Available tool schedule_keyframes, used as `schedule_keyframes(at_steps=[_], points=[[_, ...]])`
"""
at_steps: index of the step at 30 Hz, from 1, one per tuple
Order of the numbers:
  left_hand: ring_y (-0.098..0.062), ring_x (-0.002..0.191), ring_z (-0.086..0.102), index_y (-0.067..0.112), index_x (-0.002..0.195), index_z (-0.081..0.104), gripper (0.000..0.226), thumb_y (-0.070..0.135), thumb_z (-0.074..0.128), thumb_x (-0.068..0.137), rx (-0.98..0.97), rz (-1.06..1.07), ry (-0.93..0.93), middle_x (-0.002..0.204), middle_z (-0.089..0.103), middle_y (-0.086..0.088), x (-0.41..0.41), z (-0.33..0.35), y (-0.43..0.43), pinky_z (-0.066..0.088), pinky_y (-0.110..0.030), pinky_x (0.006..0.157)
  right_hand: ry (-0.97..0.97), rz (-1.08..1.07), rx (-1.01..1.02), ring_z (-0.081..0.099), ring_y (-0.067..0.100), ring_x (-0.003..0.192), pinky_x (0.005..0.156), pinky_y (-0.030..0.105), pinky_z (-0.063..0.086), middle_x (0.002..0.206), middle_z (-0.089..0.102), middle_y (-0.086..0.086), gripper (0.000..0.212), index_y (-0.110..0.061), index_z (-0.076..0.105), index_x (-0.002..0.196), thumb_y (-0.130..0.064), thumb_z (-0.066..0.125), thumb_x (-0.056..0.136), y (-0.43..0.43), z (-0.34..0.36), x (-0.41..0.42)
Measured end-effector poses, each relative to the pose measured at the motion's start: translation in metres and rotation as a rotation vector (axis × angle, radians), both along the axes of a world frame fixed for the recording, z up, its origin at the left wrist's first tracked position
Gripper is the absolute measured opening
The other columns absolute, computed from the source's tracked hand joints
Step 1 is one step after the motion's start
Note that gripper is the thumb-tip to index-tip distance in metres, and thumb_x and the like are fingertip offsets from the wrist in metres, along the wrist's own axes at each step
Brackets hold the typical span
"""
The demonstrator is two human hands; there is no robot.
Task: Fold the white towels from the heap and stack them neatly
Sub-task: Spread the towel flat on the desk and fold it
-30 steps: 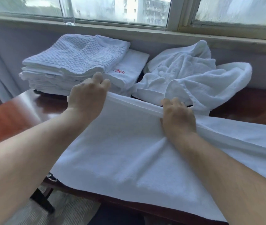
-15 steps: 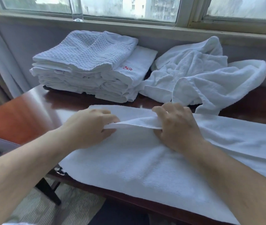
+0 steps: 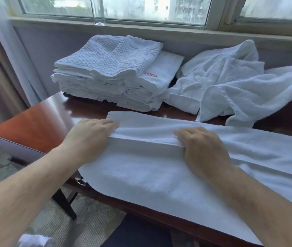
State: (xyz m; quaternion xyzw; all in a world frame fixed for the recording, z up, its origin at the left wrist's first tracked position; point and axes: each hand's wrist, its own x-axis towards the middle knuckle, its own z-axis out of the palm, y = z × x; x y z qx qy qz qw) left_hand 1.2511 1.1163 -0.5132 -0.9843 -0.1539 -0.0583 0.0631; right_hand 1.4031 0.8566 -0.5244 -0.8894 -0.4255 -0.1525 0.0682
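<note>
A long white towel (image 3: 150, 168) lies across the dark wooden table (image 3: 34, 125), its far edge folded toward me. My left hand (image 3: 91, 134) grips that folded edge at its left end. My right hand (image 3: 200, 145) grips the same edge about a hand's width further right, thumb tucked under the fold. Behind them a stack of folded white towels (image 3: 109, 72) stands at the back left. A heap of loose white towels (image 3: 230, 86) lies at the back right, next to the stack.
A window sill (image 3: 159, 31) with a clear glass (image 3: 99, 13) runs behind the table. Curtains (image 3: 2, 59) hang at the left. The towel's near edge droops over the table's front. Carpeted floor (image 3: 81, 221) and a table leg show below.
Both hands pulled the towel's far edge toward me and laid it down over the towel, making a fold. The hands now sit lower and nearer.
</note>
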Motion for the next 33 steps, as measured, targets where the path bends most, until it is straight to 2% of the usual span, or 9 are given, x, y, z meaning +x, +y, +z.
schedule_keyframes(at_steps=[3, 6, 8, 11, 14, 18, 25, 29, 33], points=[[-0.017, 0.141, 0.036, 0.034, 0.148, 0.041, 0.059, 0.037, 0.039, 0.089, -0.251, 0.069, 0.192, 0.153, 0.040, 0.011, 0.005, 0.013, -0.001, 0.028, -0.035, 0.114, 0.060, -0.027, 0.031, 0.059, 0.025, 0.103, 0.086, 0.040, 0.047, 0.105, 0.069, -0.007, 0.040, -0.026, 0.067, 0.104, -0.001, 0.049, 0.078, -0.009, -0.001, 0.008], [-0.018, 0.133, 0.045, 0.032, 0.137, 0.057, 0.055, 0.049, 0.037, 0.088, -0.561, 0.134, -0.083, 0.145, 0.052, 0.003, 0.024, 0.024, 0.006, 0.033, -0.029, 0.102, 0.095, -0.017, 0.083, 0.059, 0.026, 0.101, 0.085, 0.041, 0.047, 0.103, 0.070, -0.006, 0.040, -0.025, 0.069, 0.103, -0.001, 0.048, 0.078, -0.010, -0.004, 0.008], [-0.023, 0.130, 0.047, 0.023, 0.138, 0.054, 0.045, 0.039, 0.046, 0.097, -0.555, 0.248, -0.275, 0.142, 0.054, -0.005, 0.046, 0.021, 0.019, 0.037, -0.033, 0.103, 0.095, -0.015, 0.087, 0.059, 0.026, 0.100, 0.086, 0.040, 0.047, 0.102, 0.070, -0.007, 0.039, -0.025, 0.069, 0.103, -0.001, 0.049, 0.079, -0.010, -0.006, 0.008], [-0.028, 0.123, 0.050, 0.020, 0.127, 0.059, 0.048, 0.054, 0.057, 0.092, -0.610, 0.359, -0.136, 0.129, 0.058, -0.009, 0.068, 0.012, 0.032, 0.042, -0.039, 0.105, 0.091, -0.013, 0.086, 0.059, 0.026, 0.100, 0.085, 0.039, 0.047, 0.102, 0.070, -0.007, 0.036, -0.025, 0.070, 0.103, -0.004, 0.052, 0.079, -0.009, -0.005, 0.008], [-0.021, 0.106, 0.040, 0.029, 0.095, 0.056, 0.026, 0.053, 0.062, 0.089, -0.538, 0.270, -0.126, 0.100, 0.050, 0.001, 0.076, 0.003, 0.036, 0.038, -0.035, 0.089, 0.103, 0.001, 0.096, 0.060, 0.028, 0.101, 0.083, 0.037, 0.045, 0.102, 0.071, -0.005, 0.027, -0.023, 0.071, 0.101, -0.013, 0.060, 0.079, -0.005, -0.004, 0.007], [-0.018, 0.074, 0.048, 0.025, 0.084, 0.044, 0.025, 0.040, 0.062, 0.094, -0.542, 0.173, -0.334, 0.081, 0.052, 0.004, 0.079, -0.001, 0.030, 0.031, -0.032, 0.059, 0.143, 0.034, 0.103, 0.060, 0.024, 0.102, 0.086, 0.037, 0.045, 0.102, 0.070, -0.006, 0.028, -0.024, 0.071, 0.108, -0.018, 0.061, 0.082, -0.006, -0.004, 0.007], [-0.030, 0.117, 0.048, 0.021, 0.124, 0.052, 0.041, 0.027, 0.070, 0.088, -0.401, 0.204, -0.368, 0.121, 0.047, -0.005, 0.087, -0.002, 0.022, 0.040, -0.041, 0.098, 0.166, 0.065, 0.072, 0.059, 0.020, 0.095, 0.085, 0.034, 0.046, 0.096, 0.066, -0.006, 0.029, -0.020, 0.068, 0.104, -0.005, 0.051, 0.086, -0.008, -0.005, 0.009], [-0.035, 0.122, 0.038, 0.018, 0.132, 0.049, 0.044, 0.025, 0.058, 0.090, -0.068, 0.268, -0.365, 0.132, 0.045, -0.011, 0.087, -0.001, -0.002, 0.033, -0.048, 0.101, 0.164, 0.062, 0.067, 0.058, 0.019, 0.096, 0.086, 0.034, 0.044, 0.096, 0.064, -0.007, 0.028, -0.020, 0.066, 0.103, -0.005, 0.049, 0.086, -0.008, -0.005, 0.010], [-0.022, 0.140, 0.031, 0.039, 0.145, 0.042, 0.060, 0.056, 0.034, 0.088, -0.360, -0.103, -0.283, 0.154, 0.039, 0.004, 0.080, -0.008, -0.044, 0.024, -0.040, 0.113, 0.066, -0.053, 0.026, 0.054, 0.021, 0.112, 0.091, 0.037, 0.041, 0.110, 0.065, -0.008, 0.036, -0.026, 0.064, 0.119, -0.014, 0.051, 0.087, -0.011, 0.000, 0.009]])
